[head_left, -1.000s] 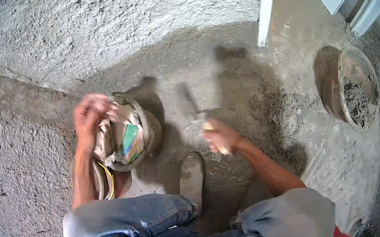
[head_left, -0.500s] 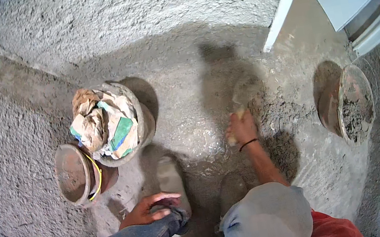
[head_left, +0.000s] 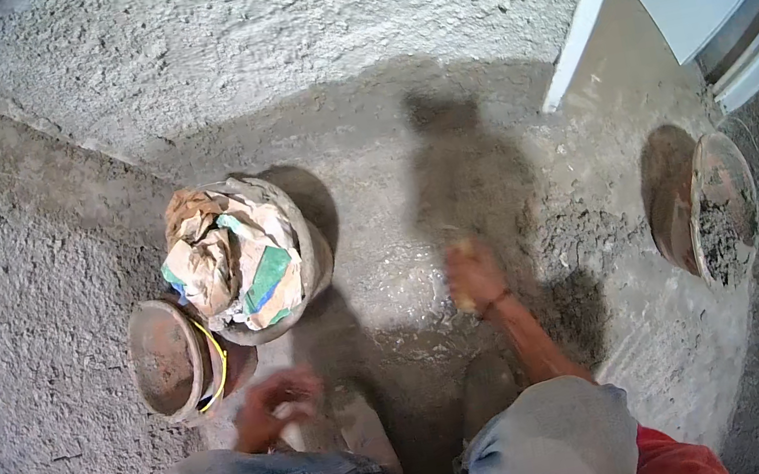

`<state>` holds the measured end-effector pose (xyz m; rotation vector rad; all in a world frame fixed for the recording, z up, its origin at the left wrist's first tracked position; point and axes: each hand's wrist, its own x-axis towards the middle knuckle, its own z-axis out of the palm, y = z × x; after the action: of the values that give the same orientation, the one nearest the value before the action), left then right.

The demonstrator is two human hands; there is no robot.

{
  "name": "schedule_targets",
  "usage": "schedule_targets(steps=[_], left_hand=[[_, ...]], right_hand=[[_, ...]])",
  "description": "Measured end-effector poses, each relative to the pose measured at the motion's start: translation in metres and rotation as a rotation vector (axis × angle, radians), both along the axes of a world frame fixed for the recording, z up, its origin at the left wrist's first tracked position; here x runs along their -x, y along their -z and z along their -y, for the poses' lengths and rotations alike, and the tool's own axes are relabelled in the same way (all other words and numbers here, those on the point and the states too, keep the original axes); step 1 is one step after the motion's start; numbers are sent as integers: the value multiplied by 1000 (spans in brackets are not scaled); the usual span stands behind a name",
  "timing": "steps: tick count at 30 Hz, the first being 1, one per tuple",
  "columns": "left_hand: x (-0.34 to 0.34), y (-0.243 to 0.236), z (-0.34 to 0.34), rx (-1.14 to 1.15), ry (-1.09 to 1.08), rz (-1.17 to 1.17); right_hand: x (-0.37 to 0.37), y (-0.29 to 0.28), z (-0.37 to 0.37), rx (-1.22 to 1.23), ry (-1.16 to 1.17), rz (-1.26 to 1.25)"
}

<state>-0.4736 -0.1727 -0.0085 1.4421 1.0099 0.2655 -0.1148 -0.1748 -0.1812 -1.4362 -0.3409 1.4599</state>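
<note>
My right hand [head_left: 475, 276] is closed round the pale wooden handle [head_left: 463, 301] of what looks like a trowel, low over the wet mortar floor [head_left: 398, 284]. Its blade barely stands out against the grey. My left hand [head_left: 278, 407] hovers above my left knee, blurred by movement. Its fingers are loosely curved, apart from the thumb, with nothing seen in them. A rough patch of loose mortar [head_left: 593, 240] spreads just right of my right hand. Shiny wet mortar lies to its left.
At left stand a bucket [head_left: 317, 258] stuffed with crumpled paper sacks [head_left: 231, 258] and a smaller bucket [head_left: 163, 361] with a yellow handle. Another bucket [head_left: 676, 220], holding mortar, tilts at right. Rough walls [head_left: 282, 31] surround the floor; a white frame post [head_left: 587, 2] stands far right.
My right hand has shifted slightly left and nearer with the trowel. My left hand has moved left, off the knee area and toward the small bucket. The whole view has shifted a little.
</note>
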Motion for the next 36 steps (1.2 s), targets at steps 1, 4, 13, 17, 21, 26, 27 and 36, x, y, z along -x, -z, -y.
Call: schedule_targets(steps=[1, 4, 13, 17, 21, 26, 27, 36], left_hand=[[12, -13, -17, -63, -118, 86], [-12, -111, -58, -250, -206, 83], [-91, -201, -46, -782, 165, -414], [-91, -192, -55, -621, 445, -619], [-90, -191, -59, -658, 364, -540], [-91, -186, -62, -621, 363, -499], [-87, -187, -59, -627, 356, -506], [-78, -193, -56, -586, 350, -580]], right_hand=[[10, 18, -14, -187, -148, -296], [74, -41, -88, -201, -446, -209], [-18, 20, -30, -5, 49, -219], [-9, -41, 0, -54, 18, 109], [38, -109, -33, -386, -23, 292], [32, -17, -83, -450, -206, 1175], [32, -16, -97, -277, -448, 1153], [36, -16, -108, -197, -516, 1052]])
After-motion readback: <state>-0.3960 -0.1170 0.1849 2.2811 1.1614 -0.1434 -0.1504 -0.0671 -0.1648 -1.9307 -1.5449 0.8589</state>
